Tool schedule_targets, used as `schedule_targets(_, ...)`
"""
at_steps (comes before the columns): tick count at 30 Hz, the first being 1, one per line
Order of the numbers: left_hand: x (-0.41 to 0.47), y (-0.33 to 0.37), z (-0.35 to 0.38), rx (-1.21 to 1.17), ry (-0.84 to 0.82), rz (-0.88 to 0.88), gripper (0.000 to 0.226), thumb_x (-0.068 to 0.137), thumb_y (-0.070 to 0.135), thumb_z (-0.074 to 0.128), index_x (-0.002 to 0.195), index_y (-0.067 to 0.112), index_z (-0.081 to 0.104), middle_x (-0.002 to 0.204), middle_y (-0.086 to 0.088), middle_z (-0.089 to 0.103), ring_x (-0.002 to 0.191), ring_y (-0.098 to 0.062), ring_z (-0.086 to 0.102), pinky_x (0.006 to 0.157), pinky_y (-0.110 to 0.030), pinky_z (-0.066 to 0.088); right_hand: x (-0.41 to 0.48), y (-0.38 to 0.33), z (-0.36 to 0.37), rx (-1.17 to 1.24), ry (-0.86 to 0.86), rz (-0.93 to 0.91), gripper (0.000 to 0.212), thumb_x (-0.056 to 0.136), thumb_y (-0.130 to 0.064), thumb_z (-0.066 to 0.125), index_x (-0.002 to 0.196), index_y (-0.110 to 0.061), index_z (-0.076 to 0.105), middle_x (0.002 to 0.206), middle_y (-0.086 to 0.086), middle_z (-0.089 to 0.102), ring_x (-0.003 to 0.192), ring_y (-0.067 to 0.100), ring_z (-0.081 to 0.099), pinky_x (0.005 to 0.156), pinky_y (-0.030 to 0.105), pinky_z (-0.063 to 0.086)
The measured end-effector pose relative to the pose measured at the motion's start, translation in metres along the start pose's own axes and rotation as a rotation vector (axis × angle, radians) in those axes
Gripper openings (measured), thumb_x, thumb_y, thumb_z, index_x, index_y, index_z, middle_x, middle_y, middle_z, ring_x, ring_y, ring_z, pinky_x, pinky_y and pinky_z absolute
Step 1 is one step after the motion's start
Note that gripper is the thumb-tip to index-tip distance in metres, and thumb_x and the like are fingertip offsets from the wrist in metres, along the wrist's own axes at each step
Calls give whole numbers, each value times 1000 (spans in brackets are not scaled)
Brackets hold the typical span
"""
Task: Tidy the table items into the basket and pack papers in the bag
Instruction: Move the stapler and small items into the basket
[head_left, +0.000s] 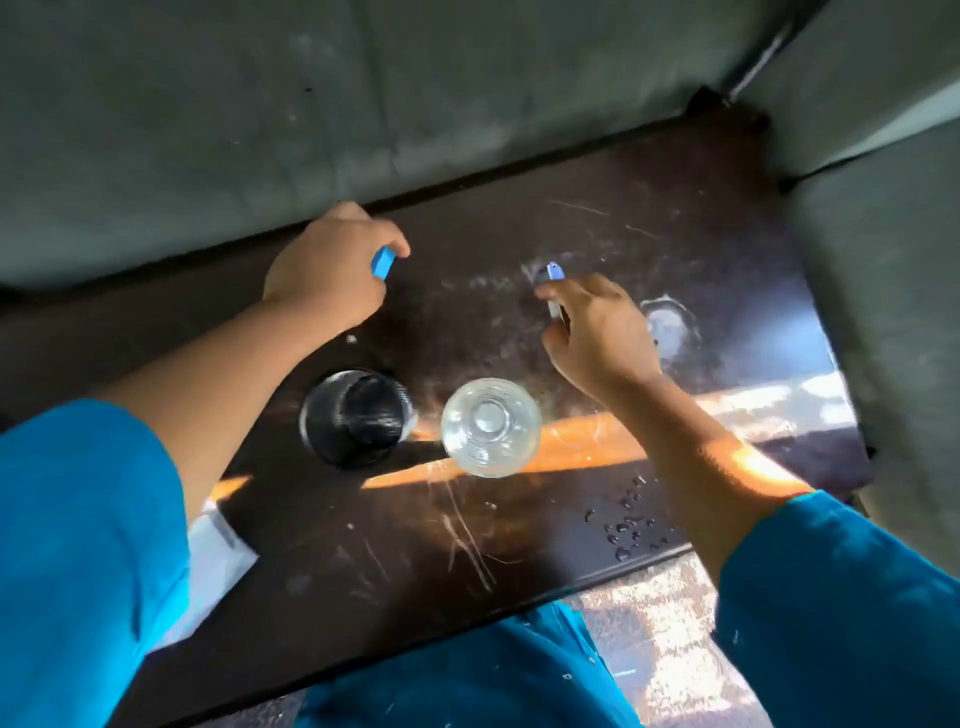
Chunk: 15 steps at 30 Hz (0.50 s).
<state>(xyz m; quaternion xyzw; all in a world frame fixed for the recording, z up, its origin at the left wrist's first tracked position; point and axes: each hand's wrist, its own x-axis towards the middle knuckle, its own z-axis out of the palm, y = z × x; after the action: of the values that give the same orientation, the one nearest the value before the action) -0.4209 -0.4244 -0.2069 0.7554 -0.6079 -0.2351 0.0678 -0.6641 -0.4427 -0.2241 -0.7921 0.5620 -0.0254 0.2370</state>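
My left hand is closed around a small bright blue block near the far edge of the dark brown table. My right hand pinches a slim blue-and-white pen-like item just above the tabletop, right of centre. Nearer to me, between my forearms, a black mesh cup stands upright with a clear glass to its right. White paper lies at the table's left edge, partly under my left sleeve. No basket or bag is in view.
Grey-green sofa cushions press against the table's far and right sides. Water drops lie near the front right edge, and a wet ring mark sits behind my right hand. Speckled floor shows below the table's near edge.
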Motion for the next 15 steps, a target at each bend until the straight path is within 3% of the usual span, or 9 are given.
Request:
schedule_targets(3,-22,-40,-28,-58,57,-40,46,70,-4,62,106,25,62,112,-8,50,95,-28,54,79,-36,44,18,-59,2,50,44,-103,43,75,-6,53,116,-16,63,116,12,62,105,35,54,89,35,43)
schedule_targets(9,-107,-152,-84,-106,297,-192,46,68,-6,56,108,16,63,107,-14,59,97,-29,54,79,-26,36,32,-206,25,99,-2,-422,43,73,-1,52,113,-13,64,113,15,62,103,37,54,97,34,39)
schedule_targets(15,-216,-244,-132,-170,577,-474,29,70,-2,57,93,9,70,103,-16,68,99,-30,60,85,-21,35,4,-359,68,181,-92,-648,43,76,-2,51,115,-14,62,111,13,62,100,31,57,90,29,41)
